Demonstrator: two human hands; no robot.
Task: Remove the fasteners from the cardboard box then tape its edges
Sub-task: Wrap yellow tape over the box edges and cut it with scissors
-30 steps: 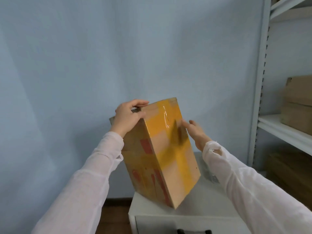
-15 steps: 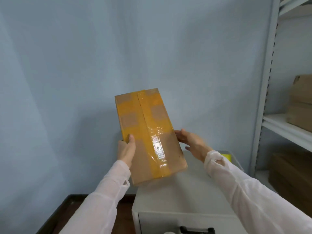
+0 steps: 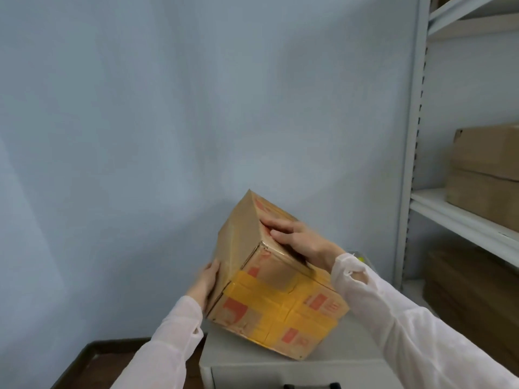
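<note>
A brown cardboard box (image 3: 269,307) with yellow tape strips and red print sits tilted over the grey cabinet top (image 3: 224,352), one corner pointing up toward the wall. My left hand (image 3: 206,282) lies flat against its left face, fingers straight. On the upper right face rests my right hand (image 3: 295,240), with the fingers spread and reaching over the top edge. I see no fasteners on the visible faces. No tape roll is in view.
A grey metal shelf unit (image 3: 412,164) stands at the right with stacked cardboard boxes (image 3: 486,175) on its shelf and more below. A black drawer handle (image 3: 311,386) shows at the cabinet's front. A dark wooden surface (image 3: 92,360) lies lower left.
The box has been turned and lowered from upright with its taped face toward me to a tilted pose. My right hand moved onto its upper face; my left hand slid to the left side.
</note>
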